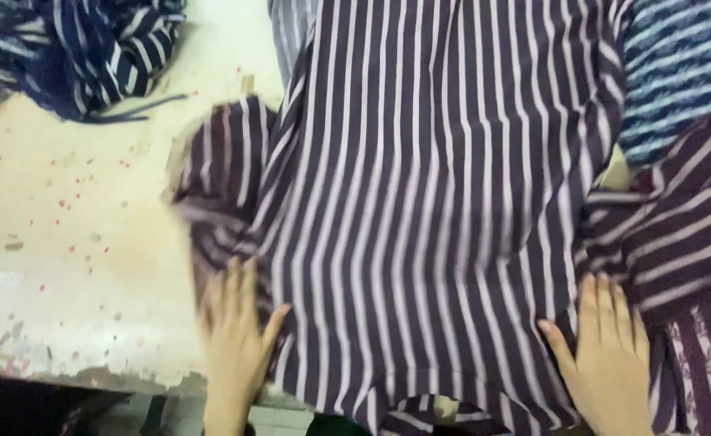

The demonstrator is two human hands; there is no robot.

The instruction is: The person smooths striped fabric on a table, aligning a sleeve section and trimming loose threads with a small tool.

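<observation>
A dark purple garment with white stripes (420, 202) lies spread on a pale worktable (73, 242). My left hand (238, 339) lies flat on its lower left part, next to a sleeve (222, 169) that is bunched at the left. My right hand (610, 355) presses flat on the lower right part of the garment, fingers together and thumb out. Neither hand grips the cloth.
A heap of navy striped cloth (89, 48) lies at the table's far left corner. A blue striped piece (679, 73) and more purple striped cloth (687, 242) lie at the right. The table's worn front edge (89, 375) runs at the lower left.
</observation>
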